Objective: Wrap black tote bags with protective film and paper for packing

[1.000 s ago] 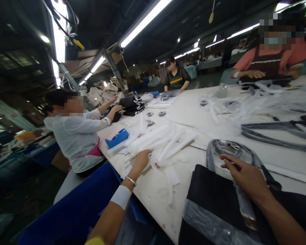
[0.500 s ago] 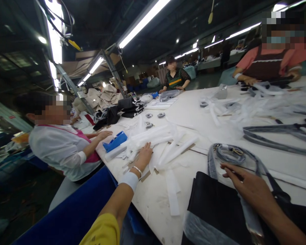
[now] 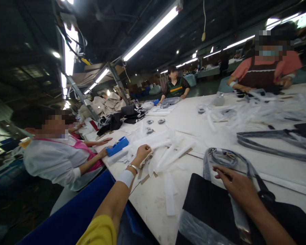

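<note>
My left hand (image 3: 143, 152) is closed, its fingertips pinched just above the table. Small brown tag-like pieces (image 3: 146, 163) bunch under the fingertips, and a thin dark string lies below. Around them are white foam wrapping strips (image 3: 163, 143). My right hand (image 3: 232, 183) hovers over or rests on a black bag (image 3: 201, 197), its fingers loosely curved and apart. The bag is partly covered in clear film. A plastic-wrapped strap (image 3: 236, 211) runs beneath this hand. Just beyond the fingers lies a coiled grey wrapped strap (image 3: 221, 157) with gold-coloured hooks.
A blue tape dispenser (image 3: 118, 145) stands at the left table edge, under a co-worker's hand (image 3: 102, 153). More wrapped straps (image 3: 265, 136) and plastic film (image 3: 247, 114) cover the right side. Two other people work at the far side. A blue bin (image 3: 73, 217) adjoins the near edge.
My left hand has gone from spread over the wrapping and brown pieces to pinched and slightly raised. The co-worker's hand has come onto the tape dispenser. My right hand has barely moved.
</note>
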`<action>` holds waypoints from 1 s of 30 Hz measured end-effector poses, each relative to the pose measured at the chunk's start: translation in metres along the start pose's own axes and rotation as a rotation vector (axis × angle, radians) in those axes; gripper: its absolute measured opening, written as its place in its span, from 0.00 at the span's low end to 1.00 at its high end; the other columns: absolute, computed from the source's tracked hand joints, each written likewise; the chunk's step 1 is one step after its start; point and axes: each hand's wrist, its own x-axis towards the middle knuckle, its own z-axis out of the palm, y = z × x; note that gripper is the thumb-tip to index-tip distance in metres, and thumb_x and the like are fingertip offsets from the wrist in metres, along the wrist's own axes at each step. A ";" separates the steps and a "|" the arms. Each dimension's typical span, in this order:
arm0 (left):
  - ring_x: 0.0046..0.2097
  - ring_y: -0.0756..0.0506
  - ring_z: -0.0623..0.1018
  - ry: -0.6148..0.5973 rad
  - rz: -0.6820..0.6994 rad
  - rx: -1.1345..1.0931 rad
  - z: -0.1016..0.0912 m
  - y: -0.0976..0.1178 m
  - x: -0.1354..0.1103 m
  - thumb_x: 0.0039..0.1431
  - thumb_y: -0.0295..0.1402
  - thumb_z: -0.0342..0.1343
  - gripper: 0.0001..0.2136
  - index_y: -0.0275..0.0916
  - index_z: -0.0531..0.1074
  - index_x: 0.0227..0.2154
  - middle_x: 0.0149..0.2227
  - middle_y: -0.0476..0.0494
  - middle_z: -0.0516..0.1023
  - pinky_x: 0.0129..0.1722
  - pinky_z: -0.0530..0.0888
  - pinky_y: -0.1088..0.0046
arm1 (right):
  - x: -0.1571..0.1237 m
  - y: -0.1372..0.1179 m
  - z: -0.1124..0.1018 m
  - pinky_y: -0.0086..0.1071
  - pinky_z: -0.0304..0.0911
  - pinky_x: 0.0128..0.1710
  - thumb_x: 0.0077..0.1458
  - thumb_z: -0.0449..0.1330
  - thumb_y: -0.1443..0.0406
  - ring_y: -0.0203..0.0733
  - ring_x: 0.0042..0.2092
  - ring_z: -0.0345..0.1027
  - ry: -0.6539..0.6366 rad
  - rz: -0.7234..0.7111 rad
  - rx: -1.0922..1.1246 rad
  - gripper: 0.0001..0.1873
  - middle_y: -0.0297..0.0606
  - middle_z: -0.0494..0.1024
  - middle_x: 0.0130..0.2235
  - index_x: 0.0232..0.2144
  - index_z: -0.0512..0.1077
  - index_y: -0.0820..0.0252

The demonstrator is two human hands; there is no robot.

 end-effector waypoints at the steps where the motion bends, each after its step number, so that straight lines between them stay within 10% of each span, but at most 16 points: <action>1: 0.41 0.42 0.79 0.010 -0.020 -0.074 -0.005 0.006 0.002 0.52 0.30 0.58 0.04 0.35 0.74 0.30 0.36 0.38 0.81 0.47 0.73 0.63 | 0.000 -0.001 0.000 0.41 0.69 0.39 0.53 0.54 0.52 0.51 0.36 0.77 0.007 -0.002 0.004 0.20 0.33 0.83 0.31 0.43 0.77 0.51; 11: 0.39 0.45 0.80 -0.124 0.015 -0.645 -0.048 0.112 -0.016 0.54 0.41 0.60 0.13 0.34 0.71 0.33 0.38 0.35 0.81 0.44 0.76 0.66 | -0.003 -0.025 -0.003 0.44 0.72 0.42 0.53 0.57 0.53 0.51 0.38 0.77 0.058 -0.061 0.232 0.16 0.36 0.83 0.36 0.41 0.78 0.50; 20: 0.33 0.48 0.79 -0.610 -0.149 -1.232 0.018 0.221 -0.089 0.51 0.32 0.61 0.10 0.35 0.72 0.35 0.30 0.46 0.77 0.43 0.76 0.67 | -0.006 -0.038 -0.004 0.49 0.60 0.59 0.54 0.62 0.53 0.52 0.61 0.59 0.028 -0.226 0.544 0.31 0.38 0.64 0.63 0.59 0.64 0.48; 30: 0.31 0.54 0.74 -0.844 0.111 -1.098 0.064 0.310 -0.123 0.52 0.30 0.62 0.19 0.37 0.73 0.48 0.33 0.47 0.73 0.31 0.71 0.80 | -0.002 -0.039 -0.049 0.46 0.64 0.54 0.50 0.65 0.50 0.51 0.50 0.72 -0.146 -0.104 0.984 0.33 0.41 0.79 0.46 0.56 0.67 0.53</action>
